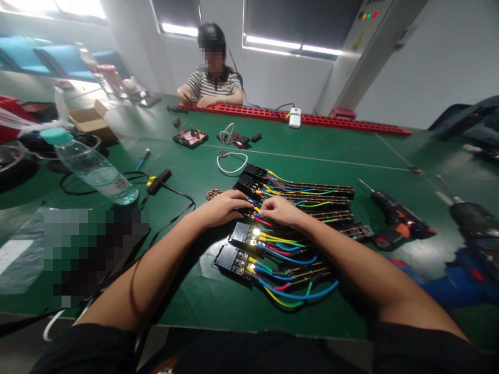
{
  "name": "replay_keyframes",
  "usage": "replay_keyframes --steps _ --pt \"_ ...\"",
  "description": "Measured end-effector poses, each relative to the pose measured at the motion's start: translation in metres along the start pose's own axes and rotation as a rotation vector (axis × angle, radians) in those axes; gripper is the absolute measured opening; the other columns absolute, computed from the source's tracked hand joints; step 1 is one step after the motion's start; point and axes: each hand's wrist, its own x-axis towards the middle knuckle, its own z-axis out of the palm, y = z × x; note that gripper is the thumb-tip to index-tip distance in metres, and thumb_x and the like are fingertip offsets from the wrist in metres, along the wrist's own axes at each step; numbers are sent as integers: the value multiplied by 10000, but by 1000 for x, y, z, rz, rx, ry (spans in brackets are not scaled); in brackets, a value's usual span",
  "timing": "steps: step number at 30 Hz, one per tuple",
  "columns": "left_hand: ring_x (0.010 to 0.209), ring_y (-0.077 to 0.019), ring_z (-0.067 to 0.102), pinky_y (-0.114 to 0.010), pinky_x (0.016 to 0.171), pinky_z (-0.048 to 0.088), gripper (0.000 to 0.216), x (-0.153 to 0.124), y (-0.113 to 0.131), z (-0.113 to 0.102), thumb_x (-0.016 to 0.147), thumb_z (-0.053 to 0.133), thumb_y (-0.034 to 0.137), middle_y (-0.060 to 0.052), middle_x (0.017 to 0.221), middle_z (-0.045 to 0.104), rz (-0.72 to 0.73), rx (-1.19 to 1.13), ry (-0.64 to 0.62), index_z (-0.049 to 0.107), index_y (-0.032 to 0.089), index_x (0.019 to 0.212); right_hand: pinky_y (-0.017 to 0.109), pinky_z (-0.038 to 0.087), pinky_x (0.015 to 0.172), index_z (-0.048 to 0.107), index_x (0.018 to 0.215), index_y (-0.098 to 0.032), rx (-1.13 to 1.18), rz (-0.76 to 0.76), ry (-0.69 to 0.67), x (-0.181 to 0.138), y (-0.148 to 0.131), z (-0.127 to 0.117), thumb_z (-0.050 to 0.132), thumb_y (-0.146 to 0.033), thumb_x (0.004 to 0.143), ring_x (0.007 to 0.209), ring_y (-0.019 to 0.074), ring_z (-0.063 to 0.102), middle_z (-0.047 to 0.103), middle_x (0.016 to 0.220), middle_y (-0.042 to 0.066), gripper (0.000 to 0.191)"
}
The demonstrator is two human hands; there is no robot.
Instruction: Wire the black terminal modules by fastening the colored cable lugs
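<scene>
Green tabletop (191, 309) under black modules (242, 232) | white wall (448, 52) | blue chairs (68, 59)

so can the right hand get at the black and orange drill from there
Likely yes: between the right hand and the black and orange drill there seem to be only low wired strips to lift over, and nothing appears to cover the drill.
</scene>
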Motion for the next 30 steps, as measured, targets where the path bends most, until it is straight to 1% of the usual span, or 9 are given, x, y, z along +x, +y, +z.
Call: replay_keyframes --steps 6,9,12,16,20,25,30 --pt "1158 -244 614 -437 1017 522 379 -2 2 1 945 639 232 -121 1275 632 3 47 16 669 252 1322 253 368 631 696 716 -143 -60 -6 -9 -4 -4 -4 622 -238 824 641 129 532 627 655 -5 162" --pt "1145 -249 607 -443 1007 521 368 -2 3 4 950 633 242 -126 1259 628 -10 63 35 671 239 1316 255 357 648 705 721 -142 -125 -39 9 -3 -5 -6 631 -217 849 647 127 529 628 655 -6 166" --pt "1139 -256 602 -449 1004 517 365 -2 4 5 946 642 248 -125 1243 624 -21 76 41 672 231 1309 255 350 652 717 737 -138 -185 -68 -2 -2 -6 -8 645 -207 869 642 124 515 617 647 -10 166" --pt "1144 -264 596 -453 1005 513 369 -1 6 4 945 641 245 -128 1251 617 -21 92 31 666 221 1312 255 356 661 734 788 -136 -243 -96 0 -5 -7 -9 638 -193 897 672 134 548 659 700 9 156" --pt "1148 -264 594 -446 999 514 368 -2 8 3 939 644 244 -126 1253 617 -20 115 35 666 233 1306 261 362 671 734 799 -146 -298 -124 27 -12 -10 -8 634 -204 916 697 144 573 694 743 27 165" --pt "1159 -276 585 -457 1001 511 372 -3 7 4 951 626 257 -140 1259 613 -11 116 38 656 220 1320 272 375 703 732 831 -149 -373 -151 46 -16 -10 -5 621 -230 940 749 163 602 722 817 55 175" --pt "1157 -269 587 -451 1005 505 386 -4 6 5 948 631 267 -129 1263 615 -11 98 48 640 240 1333 277 381 719 737 856 -159 -405 -142 52 -18 -12 -5 610 -234 946 773 172 611 731 849 62 172"
